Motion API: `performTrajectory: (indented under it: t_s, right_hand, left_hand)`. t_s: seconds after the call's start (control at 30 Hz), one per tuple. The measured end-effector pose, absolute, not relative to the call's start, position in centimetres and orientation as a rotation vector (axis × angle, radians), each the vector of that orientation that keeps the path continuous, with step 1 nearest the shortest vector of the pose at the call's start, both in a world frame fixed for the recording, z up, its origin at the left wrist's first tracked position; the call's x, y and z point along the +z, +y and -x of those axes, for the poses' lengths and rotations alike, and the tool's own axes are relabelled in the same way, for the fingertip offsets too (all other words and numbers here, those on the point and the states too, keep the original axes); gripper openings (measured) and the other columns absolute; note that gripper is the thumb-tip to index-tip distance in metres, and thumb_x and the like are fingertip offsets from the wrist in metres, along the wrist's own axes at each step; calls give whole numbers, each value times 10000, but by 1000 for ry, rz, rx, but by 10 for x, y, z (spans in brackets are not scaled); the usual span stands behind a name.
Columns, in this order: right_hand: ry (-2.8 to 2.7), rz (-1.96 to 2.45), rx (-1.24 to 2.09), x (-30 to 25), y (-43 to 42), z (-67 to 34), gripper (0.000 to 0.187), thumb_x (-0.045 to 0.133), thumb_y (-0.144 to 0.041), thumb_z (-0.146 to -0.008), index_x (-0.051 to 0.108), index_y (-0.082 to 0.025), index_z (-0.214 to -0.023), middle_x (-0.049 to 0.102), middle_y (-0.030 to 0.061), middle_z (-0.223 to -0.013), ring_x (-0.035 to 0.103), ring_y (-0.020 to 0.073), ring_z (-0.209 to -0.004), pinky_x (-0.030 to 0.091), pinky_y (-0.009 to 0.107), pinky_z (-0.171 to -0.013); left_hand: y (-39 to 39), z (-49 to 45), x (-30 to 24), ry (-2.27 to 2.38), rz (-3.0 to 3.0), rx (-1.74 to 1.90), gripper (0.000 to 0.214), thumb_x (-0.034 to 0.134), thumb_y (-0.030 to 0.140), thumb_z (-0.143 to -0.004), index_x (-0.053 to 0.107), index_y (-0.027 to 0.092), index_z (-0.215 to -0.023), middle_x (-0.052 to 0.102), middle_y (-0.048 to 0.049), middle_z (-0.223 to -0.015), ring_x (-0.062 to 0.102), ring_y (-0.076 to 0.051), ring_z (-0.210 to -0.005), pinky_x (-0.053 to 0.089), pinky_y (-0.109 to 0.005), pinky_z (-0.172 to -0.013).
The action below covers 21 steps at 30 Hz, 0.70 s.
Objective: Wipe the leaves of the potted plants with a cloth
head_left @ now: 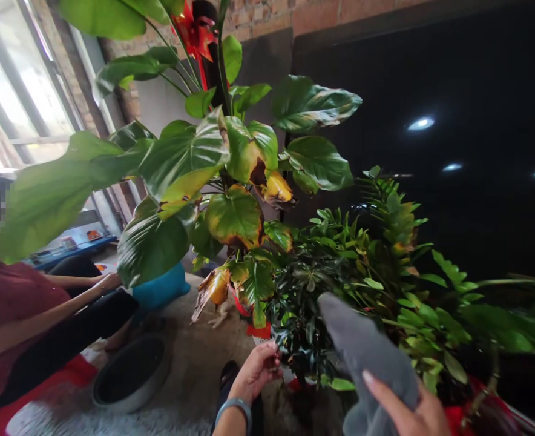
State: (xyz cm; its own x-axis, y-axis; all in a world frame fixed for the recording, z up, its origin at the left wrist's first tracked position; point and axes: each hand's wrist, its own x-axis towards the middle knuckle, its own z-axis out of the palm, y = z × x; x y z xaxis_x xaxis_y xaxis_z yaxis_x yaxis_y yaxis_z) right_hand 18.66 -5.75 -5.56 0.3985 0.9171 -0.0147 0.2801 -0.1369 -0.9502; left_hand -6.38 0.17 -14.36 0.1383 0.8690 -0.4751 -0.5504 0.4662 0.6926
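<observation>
My left hand (259,368), with a bracelet (236,412) on its wrist, is closed in a pinch at the left edge of a dark, small-leaved potted plant (310,284). A leaf (284,340) of that plant meets the fingertips; the exact grip is partly hidden. Bunched in my right hand (406,407) is a grey cloth (367,351), its free end pointing up in front of the foliage. Above my left hand rises a tall plant with broad leaves (235,217), several of them yellowed and browned at the edges.
At left sits another person (17,327), hands near the knees, by a round grey basin (131,375) and a blue bag (161,287). More leafy plants (431,315) stand at right before a dark glossy panel (467,109). A red bow (197,36) hangs on the tall plant.
</observation>
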Motion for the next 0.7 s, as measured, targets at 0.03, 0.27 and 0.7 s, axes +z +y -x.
performTrajectory:
  t_s: [0.03, 0.27, 0.7]
  right_hand:
    - [-990, 1652, 767, -42, -49, -190, 502, 709, -542, -558, 707, -160, -883, 763, 158, -919, 685, 384, -944, 561, 437, -791]
    - [-1009, 1554, 739, -42, -26, -153, 581, 635, -535, -564, 679, -130, -978, 740, 174, -1037, 687, 340, -971, 549, 396, -849]
    - [-717, 1654, 556, -34, -36, -184, 759, 649, -596, -602, 625, -81, -1159, 703, 194, -1132, 627, 362, -1093, 534, 418, -869]
  left_hand:
    - [2, 63, -144, 973, -397, 1065, 369, 845, 291, -468, 531, 170, -618, 532, 68, -551, 467, -78, -521, 375, -252, -589]
    - [6, 61, -151, 967, -445, 1028, 320, 820, 283, -535, 541, 168, -641, 537, 54, -598, 488, -95, -559, 375, -256, -608]
    - [3, 65, -144, 961, -446, 1031, 410, 871, 349, -472, 559, 163, -662, 600, 30, -651, 548, -103, -609, 417, -256, -619]
